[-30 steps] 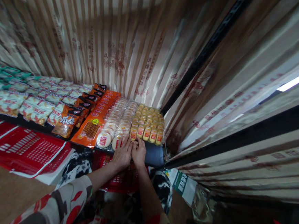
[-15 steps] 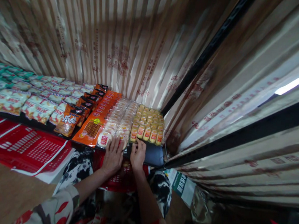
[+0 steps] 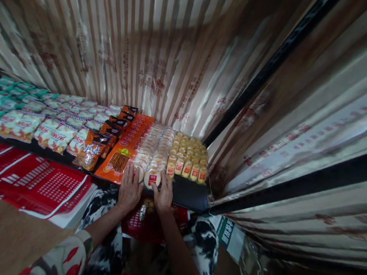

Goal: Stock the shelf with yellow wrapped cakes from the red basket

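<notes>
Head view: the white packs you are touching stand in two rows straight ahead of your hands, their round faces towards you at the near edge of the black shelf (image 3: 193, 196). Each row's long axis runs away from you, back towards the curtain (image 3: 164, 64), leaning slightly to the right. Your left hand (image 3: 130, 192) is the nearer one to the left row (image 3: 138, 173), and your right hand (image 3: 163, 195) is the nearer one to the right row (image 3: 152, 178).

Your left palm faces down, fingers long and pointing forward over the front of the left row, partly hiding its foremost pack. Your right thumb lies at the lower edge of the right row's front pack, with your fingers raised along its right side, so its red label shows between your two hands. Neither hand is clenched; both look unfolded, resting against the packs. How hard they press, you cannot tell.

Both forearms reach forward above your knees, wrists low. The yellow packs (image 3: 188, 158) sit just right of the right row; the orange bag (image 3: 119, 161) lies beside the left row.
</notes>
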{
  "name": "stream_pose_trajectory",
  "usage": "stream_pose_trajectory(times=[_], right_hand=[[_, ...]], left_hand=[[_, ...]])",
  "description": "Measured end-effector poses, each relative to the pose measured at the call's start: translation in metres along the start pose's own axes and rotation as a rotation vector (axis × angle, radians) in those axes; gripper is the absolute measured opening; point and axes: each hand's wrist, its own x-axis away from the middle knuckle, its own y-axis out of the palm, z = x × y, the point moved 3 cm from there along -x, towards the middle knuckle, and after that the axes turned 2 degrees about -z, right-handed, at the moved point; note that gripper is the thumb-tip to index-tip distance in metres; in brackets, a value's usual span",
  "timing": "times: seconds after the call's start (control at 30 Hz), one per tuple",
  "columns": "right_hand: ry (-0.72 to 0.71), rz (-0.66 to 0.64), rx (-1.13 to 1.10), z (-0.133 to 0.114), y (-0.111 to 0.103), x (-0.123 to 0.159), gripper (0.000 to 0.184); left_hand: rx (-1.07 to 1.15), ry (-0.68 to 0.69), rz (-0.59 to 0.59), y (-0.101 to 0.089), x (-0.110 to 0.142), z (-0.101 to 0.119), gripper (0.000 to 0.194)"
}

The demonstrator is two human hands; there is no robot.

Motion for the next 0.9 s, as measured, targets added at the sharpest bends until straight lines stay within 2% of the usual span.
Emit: stream_pose_trajectory(times=[0.33,0.53,0.9], right_hand=[[0.028,0.056,-0.023,-0.001,0.009,-0.001,0.048],[0.037,0.044,-0.030,0.002,0.010,-0.004,0.049],[0.041,0.034,-0.059,-0.003,0.005,0.000,0.050]], left_hand=[[0.043,0.012,-0.007,0.004,-0.006,-0.001,0.068],[0.031,0.004,-0.033,0.004,-0.011,0.001,0.060],[-0.015,-0.027,-0.094,0.012,-0.004,-0.002,0.055]])
